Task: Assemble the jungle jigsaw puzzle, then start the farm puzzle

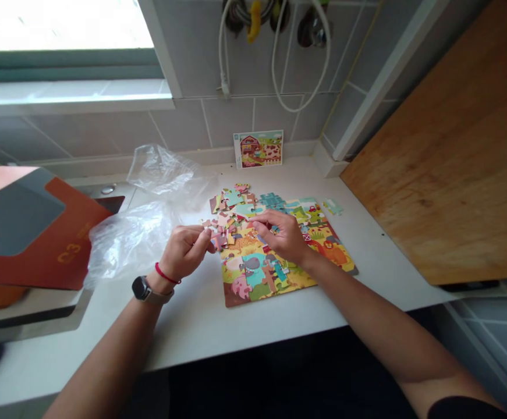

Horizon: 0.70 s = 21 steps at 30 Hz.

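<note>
The puzzle (pixel 294 279) lies on the surface (pixel 196 326) in front of the person, with loose pieces (pixel 232 196) heaped over its far left corner. The right hand (pixel 282 234) is above the puzzle, thumb and forefinger drawn together; whether its grip has a piece, I cannot tell. The left hand (pixel 187 250) is at the puzzle's left edge, fingers curled (a watch (pixel 140 288) and red cord (pixel 166 274) circle the wrist); what its grip encloses, if anything, is hidden. One piece (pixel 332 206) lies just off the puzzle's far right corner. Behind the puzzle, a picture card (pixel 259 150) leans on the wall. Left of it is clear plastic (pixel 126 241), then an orange box (pixel 35 256); right of it, a wooden panel (pixel 445 163).
</note>
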Motion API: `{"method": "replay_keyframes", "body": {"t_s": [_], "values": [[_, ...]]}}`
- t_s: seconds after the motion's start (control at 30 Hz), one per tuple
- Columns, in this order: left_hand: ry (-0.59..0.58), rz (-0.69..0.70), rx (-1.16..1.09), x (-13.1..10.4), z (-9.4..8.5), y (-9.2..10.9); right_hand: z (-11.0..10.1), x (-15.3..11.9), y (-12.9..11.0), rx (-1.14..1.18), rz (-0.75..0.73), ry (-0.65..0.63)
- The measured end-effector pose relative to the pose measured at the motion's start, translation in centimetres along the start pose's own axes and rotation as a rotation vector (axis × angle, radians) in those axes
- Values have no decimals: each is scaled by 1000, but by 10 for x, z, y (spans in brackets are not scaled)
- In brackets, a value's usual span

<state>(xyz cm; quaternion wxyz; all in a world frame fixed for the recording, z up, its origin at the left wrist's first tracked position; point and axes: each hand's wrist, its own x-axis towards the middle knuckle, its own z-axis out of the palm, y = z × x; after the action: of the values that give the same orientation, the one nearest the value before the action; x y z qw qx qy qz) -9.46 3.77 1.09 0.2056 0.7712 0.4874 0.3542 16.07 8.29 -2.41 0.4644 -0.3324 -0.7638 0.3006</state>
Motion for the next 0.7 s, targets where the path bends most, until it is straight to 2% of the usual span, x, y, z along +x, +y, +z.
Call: {"method": "replay_keyframes", "body": {"t_s": [0.17,0.23,0.33,0.5,0.7], "values": [[-1,-157,-136,-3,4,-9,0,0,6,34,-4,17],[50,-178,-108,-3,7,-12,0,0,7,40,1,18],[138,-129,21,-2,9,-12,0,0,8,45,10,1],[44,25,93,3,8,-14,0,-1,8,54,4,-6],[105,-45,159,4,10,-22,1,0,8,43,3,-38]]}}
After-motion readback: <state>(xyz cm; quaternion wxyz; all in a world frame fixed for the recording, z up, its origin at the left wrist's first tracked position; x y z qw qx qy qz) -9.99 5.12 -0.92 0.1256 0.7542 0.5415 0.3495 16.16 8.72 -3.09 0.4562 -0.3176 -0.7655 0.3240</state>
